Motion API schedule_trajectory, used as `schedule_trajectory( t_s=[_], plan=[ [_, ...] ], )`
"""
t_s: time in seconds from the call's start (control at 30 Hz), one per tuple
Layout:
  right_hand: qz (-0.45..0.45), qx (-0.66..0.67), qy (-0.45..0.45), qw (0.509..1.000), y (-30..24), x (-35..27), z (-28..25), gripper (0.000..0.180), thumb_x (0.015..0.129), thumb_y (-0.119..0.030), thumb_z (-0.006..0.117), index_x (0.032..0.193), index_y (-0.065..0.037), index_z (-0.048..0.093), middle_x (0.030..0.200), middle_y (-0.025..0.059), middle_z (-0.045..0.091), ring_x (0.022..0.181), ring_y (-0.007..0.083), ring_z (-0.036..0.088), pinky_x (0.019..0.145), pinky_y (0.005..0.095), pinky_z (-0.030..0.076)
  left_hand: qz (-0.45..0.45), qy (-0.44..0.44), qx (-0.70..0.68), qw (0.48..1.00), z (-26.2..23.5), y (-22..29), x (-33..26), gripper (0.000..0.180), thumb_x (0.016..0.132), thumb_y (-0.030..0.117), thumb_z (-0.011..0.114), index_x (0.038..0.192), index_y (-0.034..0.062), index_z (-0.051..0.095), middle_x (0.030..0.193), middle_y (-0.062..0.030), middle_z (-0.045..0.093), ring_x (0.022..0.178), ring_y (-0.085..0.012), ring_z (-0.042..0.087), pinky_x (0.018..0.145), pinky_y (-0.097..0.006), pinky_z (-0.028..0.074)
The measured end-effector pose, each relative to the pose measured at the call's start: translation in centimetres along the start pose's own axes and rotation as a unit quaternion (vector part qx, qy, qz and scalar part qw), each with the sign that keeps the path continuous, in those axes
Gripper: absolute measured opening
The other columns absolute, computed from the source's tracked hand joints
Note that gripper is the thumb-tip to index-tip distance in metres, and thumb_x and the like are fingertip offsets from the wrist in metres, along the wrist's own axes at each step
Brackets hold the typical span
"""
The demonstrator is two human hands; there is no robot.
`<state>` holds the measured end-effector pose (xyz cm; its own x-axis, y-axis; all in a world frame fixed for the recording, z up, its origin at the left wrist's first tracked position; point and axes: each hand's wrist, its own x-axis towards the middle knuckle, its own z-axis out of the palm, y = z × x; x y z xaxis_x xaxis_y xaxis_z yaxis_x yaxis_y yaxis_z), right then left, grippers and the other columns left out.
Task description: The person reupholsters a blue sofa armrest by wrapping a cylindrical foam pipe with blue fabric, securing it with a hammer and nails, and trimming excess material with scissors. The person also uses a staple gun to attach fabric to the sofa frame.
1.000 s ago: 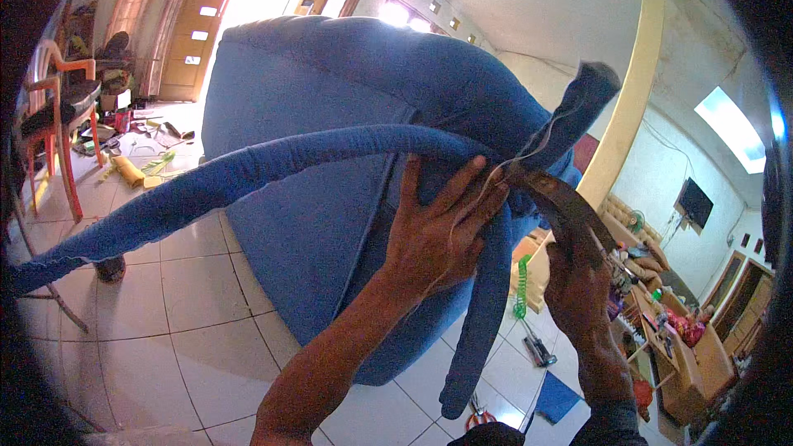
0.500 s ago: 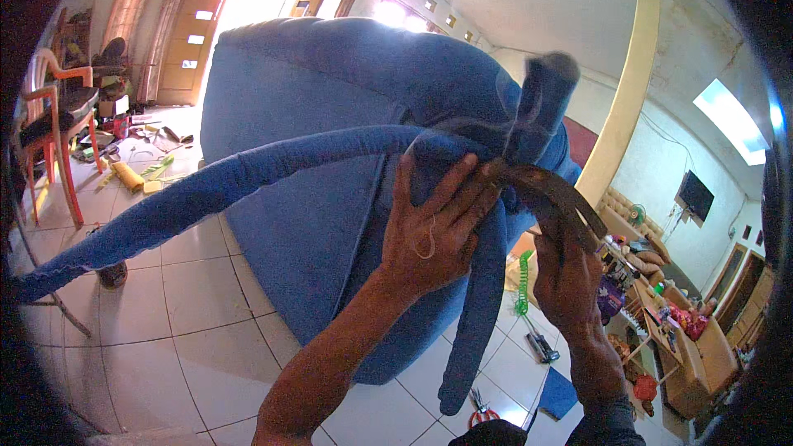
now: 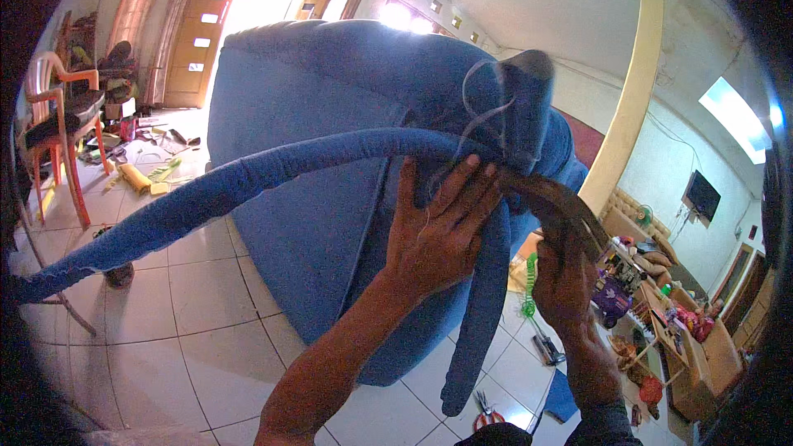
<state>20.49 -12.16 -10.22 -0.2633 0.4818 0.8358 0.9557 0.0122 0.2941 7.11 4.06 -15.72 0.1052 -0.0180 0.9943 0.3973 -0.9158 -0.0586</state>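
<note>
Up front, head view: a big blue chair (image 3: 330, 116) stands on the floor.
Left hand (image 3: 438, 231): fingers spread flat on the blue cloth tube (image 3: 248, 177).
Tube: long way runs left to right.
Right hand (image 3: 566, 281): closed around brown scissors (image 3: 562, 202), just right of the left hand.

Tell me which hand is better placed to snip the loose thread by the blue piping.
Right. The right hand holds the scissors, blades near the thread; the left hand lies flat, pinning the blue piping.
</note>
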Motion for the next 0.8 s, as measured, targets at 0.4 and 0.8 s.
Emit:
schedule_trajectory(
  t_s=[0.4,0.8],
  plan=[
    [-0.040,0.051,0.070,0.995,0.7,0.0,1.9,0.022,0.103,-0.018,0.050,0.112,-0.001,0.060,0.082,0.0103,0.061,0.068,0.0198,0.058,0.061,0.0367,0.048,0.000,0.019,0.012,1.000,0.3,0.1,-0.1,0.060,0.082,0.025,0.064,0.141,0.0160,0.060,0.153,-0.0009,0.053,0.149,-0.0189,0.036,0.119,-0.073,0.010],
    [0.216,0.201,0.052,0.954,1.1,-2.1,2.7,0.031,0.100,-0.011,0.053,0.129,-0.001,0.059,0.109,0.0212,0.068,0.091,0.0371,0.067,0.079,0.0476,0.052,-0.006,-0.021,0.021,1.000,-0.3,0.2,-0.3,0.062,0.080,0.026,0.067,0.141,0.0166,0.060,0.152,-0.0018,0.053,0.149,-0.0214,0.036,0.119,-0.073,0.010]
  ],
)
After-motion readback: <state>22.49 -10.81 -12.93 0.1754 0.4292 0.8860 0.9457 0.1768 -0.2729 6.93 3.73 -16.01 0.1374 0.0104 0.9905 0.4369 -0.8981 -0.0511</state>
